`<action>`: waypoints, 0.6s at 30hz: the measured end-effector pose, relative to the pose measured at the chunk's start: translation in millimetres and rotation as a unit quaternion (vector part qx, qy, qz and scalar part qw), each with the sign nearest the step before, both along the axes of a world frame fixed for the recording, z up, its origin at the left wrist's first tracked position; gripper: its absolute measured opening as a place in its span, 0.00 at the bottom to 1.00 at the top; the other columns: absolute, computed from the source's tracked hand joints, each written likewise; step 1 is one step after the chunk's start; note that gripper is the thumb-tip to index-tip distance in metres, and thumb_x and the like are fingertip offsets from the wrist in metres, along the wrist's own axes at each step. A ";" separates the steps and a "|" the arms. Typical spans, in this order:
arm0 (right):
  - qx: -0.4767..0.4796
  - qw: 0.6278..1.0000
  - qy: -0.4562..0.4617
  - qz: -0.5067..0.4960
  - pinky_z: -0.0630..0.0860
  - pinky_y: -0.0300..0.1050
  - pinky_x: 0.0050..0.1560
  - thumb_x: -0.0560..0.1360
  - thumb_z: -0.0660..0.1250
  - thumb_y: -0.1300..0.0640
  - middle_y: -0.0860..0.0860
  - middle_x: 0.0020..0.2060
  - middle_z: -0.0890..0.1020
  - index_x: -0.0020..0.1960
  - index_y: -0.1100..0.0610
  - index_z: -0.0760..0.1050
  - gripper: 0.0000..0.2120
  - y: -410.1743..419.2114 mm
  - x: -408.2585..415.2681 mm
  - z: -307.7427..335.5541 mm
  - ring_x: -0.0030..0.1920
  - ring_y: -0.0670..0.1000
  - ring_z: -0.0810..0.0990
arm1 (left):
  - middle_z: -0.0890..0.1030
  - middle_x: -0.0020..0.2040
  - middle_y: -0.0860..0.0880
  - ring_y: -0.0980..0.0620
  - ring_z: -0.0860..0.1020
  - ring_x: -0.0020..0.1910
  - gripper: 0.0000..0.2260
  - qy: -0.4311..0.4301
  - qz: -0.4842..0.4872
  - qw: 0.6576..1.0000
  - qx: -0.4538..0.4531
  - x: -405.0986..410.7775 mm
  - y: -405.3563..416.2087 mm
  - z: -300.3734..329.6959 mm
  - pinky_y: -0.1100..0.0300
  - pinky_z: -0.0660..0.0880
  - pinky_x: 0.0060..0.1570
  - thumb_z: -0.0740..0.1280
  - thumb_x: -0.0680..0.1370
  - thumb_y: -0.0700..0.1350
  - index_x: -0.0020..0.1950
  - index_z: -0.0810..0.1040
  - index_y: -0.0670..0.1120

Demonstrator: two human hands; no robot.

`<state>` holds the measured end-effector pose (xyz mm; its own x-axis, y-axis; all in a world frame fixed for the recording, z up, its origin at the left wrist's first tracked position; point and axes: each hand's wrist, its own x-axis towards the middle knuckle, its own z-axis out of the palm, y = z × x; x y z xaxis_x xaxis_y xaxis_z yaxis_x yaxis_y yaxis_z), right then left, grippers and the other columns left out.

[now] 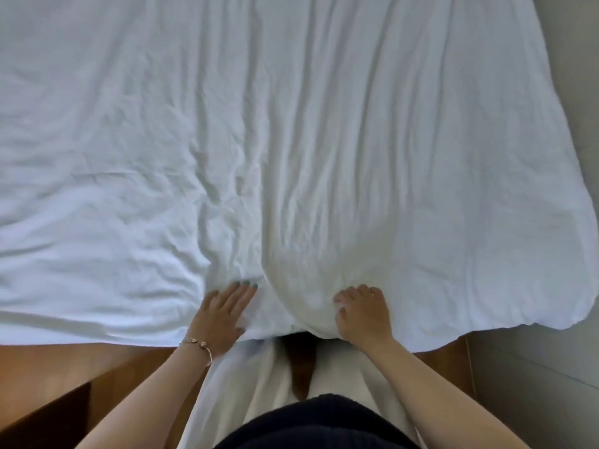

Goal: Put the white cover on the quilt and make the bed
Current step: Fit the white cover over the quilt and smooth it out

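We see the bed almost wholly under the white cover, spread wide but creased all over, its near edge hanging at the foot. The quilt looks to be inside on the right, where the cover lies puffier; on the left it seems flatter, so we judge filling and smoothing remain. Our left hand presses flat, fingers straight. Our right hand curls its fingers into a bulge of fabric at the near edge.
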<state>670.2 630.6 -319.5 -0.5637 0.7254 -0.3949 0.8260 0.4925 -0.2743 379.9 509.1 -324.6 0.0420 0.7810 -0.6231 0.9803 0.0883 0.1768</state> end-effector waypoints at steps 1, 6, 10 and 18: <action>-0.001 1.000 0.028 0.012 0.75 0.49 0.47 0.68 0.58 0.49 0.49 0.45 0.83 0.49 0.52 0.81 0.17 -3.9 -30.6 0.1 0.45 0.55 0.81 | 0.70 0.72 0.47 0.43 0.72 0.68 0.58 0.017 -0.005 1.000 0.006 -12.5 -1.3 -0.6 0.41 0.72 0.60 0.80 0.56 0.59 0.79 0.54 0.49; -0.057 0.983 -0.056 0.165 0.78 0.49 0.43 0.52 0.81 0.41 0.55 0.56 0.78 0.62 0.50 0.72 0.41 -34.0 -154.5 -3.3 0.54 0.57 0.78 | 0.73 0.61 0.48 0.43 0.76 0.57 0.48 0.001 -0.029 0.999 0.026 -78.4 -11.4 -9.3 0.46 0.75 0.50 0.79 0.49 0.61 0.66 0.69 0.50; -0.018 0.971 -0.098 0.216 0.72 0.41 0.27 0.45 0.81 0.64 0.53 0.36 0.79 0.40 0.57 0.78 0.25 -28.8 -168.8 -4.8 0.35 0.53 0.79 | 0.81 0.46 0.55 0.52 0.80 0.44 0.21 -0.064 -0.016 0.996 0.058 -111.2 -29.7 -2.5 0.63 0.75 0.40 0.79 0.64 0.47 0.54 0.78 0.51; -0.154 0.926 -0.294 0.179 0.72 0.49 0.52 0.79 0.63 0.56 0.56 0.60 0.76 0.63 0.60 0.72 0.14 -41.9 -192.5 6.2 0.59 0.57 0.76 | 0.76 0.63 0.50 0.48 0.74 0.63 0.12 -0.070 -0.047 0.987 -0.137 -99.3 -41.9 -10.3 0.55 0.71 0.57 0.60 0.81 0.50 0.62 0.75 0.52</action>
<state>477.6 588.7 -313.3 -0.3683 0.3344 -0.8675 0.6757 0.7372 -0.0027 280.6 467.2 -334.8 0.2062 0.5725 -0.7935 0.9541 0.0624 0.2930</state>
